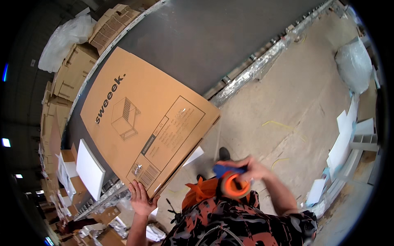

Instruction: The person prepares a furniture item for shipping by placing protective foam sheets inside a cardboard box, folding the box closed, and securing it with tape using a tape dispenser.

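Note:
A large flat brown cardboard box lies on a dark conveyor belt, with a line drawing of furniture and a label panel printed on its top. My left hand rests at its near corner, fingers stretched over the top and the thumb along the edge. Away from the box, in front of my body, my right hand is closed round a tape dispenser with a blue part and an orange roll. The dispenser is slightly blurred, and part of its handle is hidden by the fingers.
The belt runs off to the upper right, edged by a rail wrapped in shiny film. A white panel stands left of the box. Cardboard stacks line the far side. Bagged plastic and white boards are at right.

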`<state>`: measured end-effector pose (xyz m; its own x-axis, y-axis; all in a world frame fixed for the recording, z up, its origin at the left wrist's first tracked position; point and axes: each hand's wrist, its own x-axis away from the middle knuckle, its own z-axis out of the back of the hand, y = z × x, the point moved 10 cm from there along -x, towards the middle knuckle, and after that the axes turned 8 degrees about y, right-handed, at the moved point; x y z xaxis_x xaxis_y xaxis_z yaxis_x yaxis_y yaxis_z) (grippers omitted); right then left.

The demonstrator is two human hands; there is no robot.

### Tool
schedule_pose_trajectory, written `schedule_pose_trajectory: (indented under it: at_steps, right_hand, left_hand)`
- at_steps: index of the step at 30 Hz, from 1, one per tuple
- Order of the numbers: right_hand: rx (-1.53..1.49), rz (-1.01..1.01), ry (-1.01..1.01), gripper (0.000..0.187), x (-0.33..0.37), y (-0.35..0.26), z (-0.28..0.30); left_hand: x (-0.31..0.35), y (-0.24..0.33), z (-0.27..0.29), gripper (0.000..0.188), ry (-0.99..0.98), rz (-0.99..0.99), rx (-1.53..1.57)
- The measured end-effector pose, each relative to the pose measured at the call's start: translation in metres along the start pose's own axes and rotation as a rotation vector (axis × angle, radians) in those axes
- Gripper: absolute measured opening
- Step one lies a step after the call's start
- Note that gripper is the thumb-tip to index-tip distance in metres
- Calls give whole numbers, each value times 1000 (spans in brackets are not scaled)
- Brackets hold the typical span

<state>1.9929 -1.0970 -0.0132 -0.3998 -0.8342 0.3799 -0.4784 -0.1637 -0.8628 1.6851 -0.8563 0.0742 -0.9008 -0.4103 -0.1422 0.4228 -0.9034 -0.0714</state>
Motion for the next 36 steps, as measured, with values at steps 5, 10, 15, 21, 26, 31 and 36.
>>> schedule_pose_trajectory:
  at_steps: [5, 10, 15, 21, 26, 31, 36]
  right_hand:
    - [-29, 121, 245, 63, -16, 25, -83]
    - [-10, 211, 443, 64, -23, 16, -104]
    - [-19, 272, 500, 61, -17, 4, -105]
    - [-94, 183, 576, 56, 0, 27, -132]
    - [98, 330, 471, 60, 38, 101, -279]
    - [-55, 24, 548, 60, 34, 118, -270]
    - [150, 377, 678, 60, 51, 147, -356]
  left_hand:
    - [-110, 32, 38, 69, -334, 4, 167]
    - [-223, 216, 63, 36, -66, -969, 264]
    - [-232, 270, -63, 35, -274, -1511, -540]
    - [-233, 276, -62, 33, -186, -1499, -615]
    - [-174, 232, -41, 36, -86, -1502, -723]
    - [-67, 137, -36, 40, -317, -1603, -499]
    - [-36, 101, -22, 43, -136, -1618, -379]
